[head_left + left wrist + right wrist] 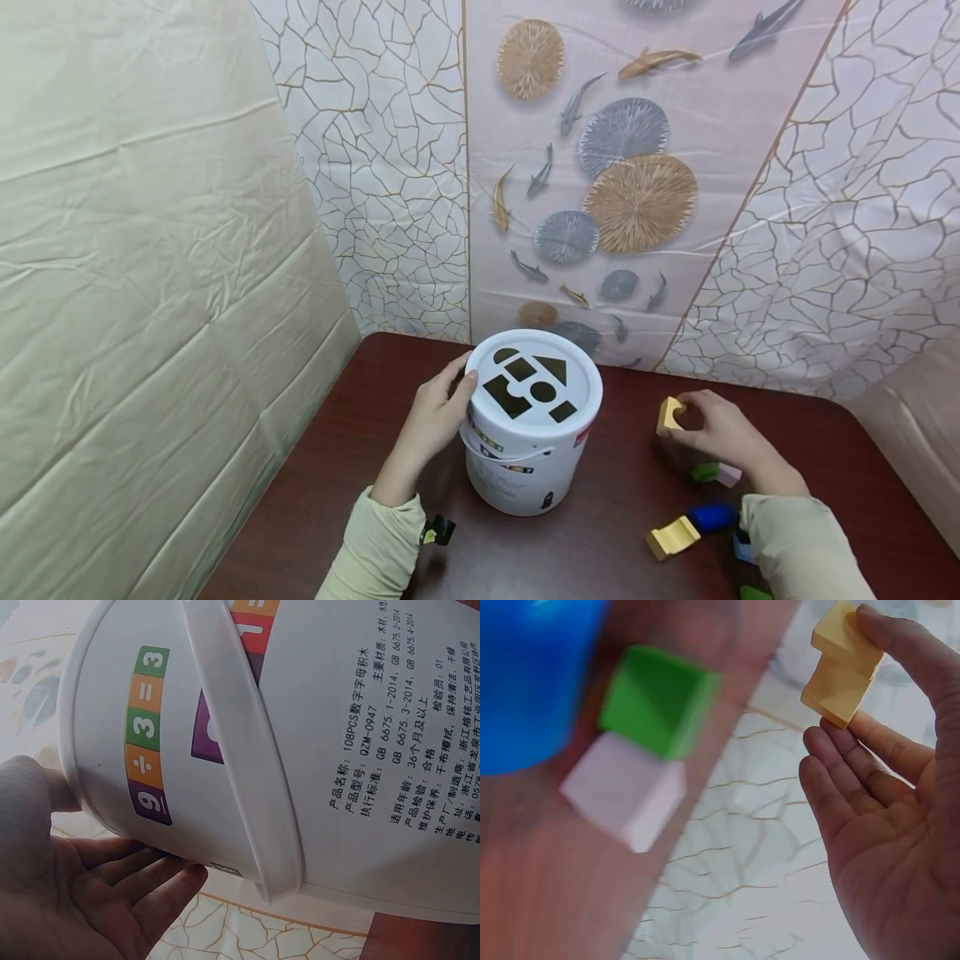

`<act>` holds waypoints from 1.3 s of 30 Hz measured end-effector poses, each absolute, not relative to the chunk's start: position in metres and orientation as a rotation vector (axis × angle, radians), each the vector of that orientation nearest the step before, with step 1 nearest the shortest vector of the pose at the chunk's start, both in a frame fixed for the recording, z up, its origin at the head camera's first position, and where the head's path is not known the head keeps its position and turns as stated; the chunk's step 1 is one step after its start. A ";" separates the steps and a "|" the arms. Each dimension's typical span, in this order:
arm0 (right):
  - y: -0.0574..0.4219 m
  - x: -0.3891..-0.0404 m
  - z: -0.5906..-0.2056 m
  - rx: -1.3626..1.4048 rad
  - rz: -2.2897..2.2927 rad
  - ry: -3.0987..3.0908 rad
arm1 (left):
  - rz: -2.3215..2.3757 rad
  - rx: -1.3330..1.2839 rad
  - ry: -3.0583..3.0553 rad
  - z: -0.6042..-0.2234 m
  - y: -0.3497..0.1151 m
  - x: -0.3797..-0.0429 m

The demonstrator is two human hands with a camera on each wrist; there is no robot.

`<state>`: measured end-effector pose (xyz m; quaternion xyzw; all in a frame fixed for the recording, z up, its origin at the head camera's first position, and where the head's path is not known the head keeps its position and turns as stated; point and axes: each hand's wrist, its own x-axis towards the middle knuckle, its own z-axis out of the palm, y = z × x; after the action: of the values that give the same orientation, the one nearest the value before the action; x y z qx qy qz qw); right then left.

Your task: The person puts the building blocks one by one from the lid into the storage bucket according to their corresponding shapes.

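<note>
A white bucket [525, 471] stands upright, its white lid [585, 379] cut with several dark shaped holes. My left hand [437, 408] rests against the lid's left edge, thumb at the rim. In the left wrist view, the fingers [161, 896] lie fairly straight along the bucket's printed side. To the right of the bucket, my right hand [723, 433] pinches a yellow arch block [669, 414] with a curved notch. The right wrist view shows this yellow block [844, 664] between thumb and forefinger, the other fingers extended.
Near the right forearm lie a green block [705, 472], a pale pink block [729, 475], a blue block [711, 517] and another yellow notched block [672, 537]. A light blue block [742, 547] is partly behind the sleeve. Patterned cloth [390, 208] hangs behind the table [360, 417].
</note>
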<state>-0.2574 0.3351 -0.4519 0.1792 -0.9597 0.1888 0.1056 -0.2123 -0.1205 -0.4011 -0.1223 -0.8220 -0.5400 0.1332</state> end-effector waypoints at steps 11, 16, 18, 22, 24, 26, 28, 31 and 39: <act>0.305 -0.258 -0.410 0.628 0.561 -2.733 | -1.564 -0.361 -2.388 -0.401 -0.121 -0.212; 0.283 -0.254 -0.381 0.710 0.556 -2.658 | -1.563 -0.372 -2.382 -0.401 -0.121 -0.212; 0.274 -0.252 -0.369 0.750 0.562 -2.627 | -1.565 -0.368 -2.383 -0.400 -0.121 -0.212; 0.259 -0.248 -0.348 0.807 0.573 -2.588 | -1.568 -0.361 -2.383 -0.400 -0.121 -0.212; 0.253 -0.247 -0.338 0.834 0.568 -2.572 | -1.569 -0.359 -2.385 -0.401 -0.121 -0.213; 0.248 -0.246 -0.330 0.844 0.558 -2.569 | -1.568 -0.358 -2.384 -0.401 -0.120 -0.213; 0.242 -0.244 -0.322 0.841 0.555 -2.574 | -1.569 -0.356 -2.386 -0.401 -0.120 -0.212; 0.234 -0.243 -0.313 0.843 0.550 -2.584 | -1.574 -0.353 -2.386 -0.401 -0.120 -0.212; 0.204 -0.244 -0.298 1.028 0.522 -2.500 | -1.574 -0.357 -2.386 -0.401 -0.121 -0.213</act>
<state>-0.2444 0.2036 -0.2979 0.3663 -0.8910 0.1862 0.1931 -0.2131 -0.1213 -0.4010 -0.1230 -0.8213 -0.5418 0.1300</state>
